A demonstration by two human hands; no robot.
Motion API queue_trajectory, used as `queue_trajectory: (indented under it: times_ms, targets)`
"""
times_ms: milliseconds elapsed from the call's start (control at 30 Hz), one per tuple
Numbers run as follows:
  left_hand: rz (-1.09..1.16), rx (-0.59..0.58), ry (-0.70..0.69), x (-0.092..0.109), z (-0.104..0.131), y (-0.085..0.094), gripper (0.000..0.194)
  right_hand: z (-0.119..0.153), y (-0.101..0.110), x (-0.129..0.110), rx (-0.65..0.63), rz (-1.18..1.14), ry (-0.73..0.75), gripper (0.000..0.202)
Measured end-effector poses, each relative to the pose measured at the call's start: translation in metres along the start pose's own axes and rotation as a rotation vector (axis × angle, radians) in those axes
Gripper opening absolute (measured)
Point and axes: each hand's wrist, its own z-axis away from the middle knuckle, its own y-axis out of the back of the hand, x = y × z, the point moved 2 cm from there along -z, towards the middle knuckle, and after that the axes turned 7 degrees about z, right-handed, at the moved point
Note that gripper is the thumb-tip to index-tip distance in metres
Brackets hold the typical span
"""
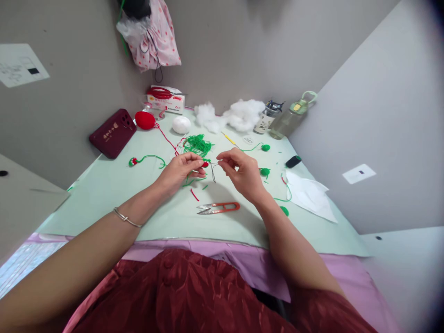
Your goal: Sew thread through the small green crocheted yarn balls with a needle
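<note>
My left hand [182, 172] is closed, thumb against fingers, on a small red and green crochet piece [206, 164]. Most of that piece is covered by the fingertips. Just to its right, my right hand [242, 172] is pinched on a thin black thread [213, 174], which runs from the crochet piece and hangs in a narrow loop between the hands. Whether a needle is in the right fingers is too small to tell. Below the hands lie orange-handled thread snips [222, 208], blades pointing left. Behind the left hand sits a tangled heap of green yarn [197, 145].
At the back stand a red yarn ball [144, 120], a white yarn ball [181, 125], white stuffing [244, 114], a pen cup [264, 121] and a water bottle [289, 115]. A maroon phone [114, 134] leans left. Green crochet balls [265, 171] and white paper [310, 196] lie right.
</note>
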Motion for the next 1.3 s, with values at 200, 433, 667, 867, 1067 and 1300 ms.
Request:
queue_trajectory:
  times_ms: [200, 433, 667, 867, 1067, 1300]
  targets:
    - [0.035, -0.014, 0.031, 0.001, 0.001, -0.002, 0.028, -0.003, -0.002, 0.007, -0.037, -0.237, -0.161, 0.008]
    - [0.089, -0.072, 0.116, 0.005, 0.003, -0.005, 0.026, -0.005, -0.005, 0.006, -0.085, -0.475, -0.293, 0.017]
    - [0.137, -0.159, 0.171, 0.009, 0.004, -0.004, 0.026, -0.006, -0.005, 0.012, -0.135, -0.617, -0.376, 0.029]
    - [0.144, -0.144, 0.147, 0.011, 0.005, -0.005, 0.026, -0.007, -0.006, 0.013, -0.101, -0.473, -0.375, 0.033]
    - [0.087, -0.08, 0.121, 0.008, 0.005, -0.008, 0.026, -0.003, -0.012, 0.008, -0.096, -0.299, -0.303, 0.021]
    - [0.023, -0.027, 0.033, 0.004, 0.001, -0.004, 0.029, 0.007, -0.026, -0.011, -0.14, 0.263, 0.063, 0.012]
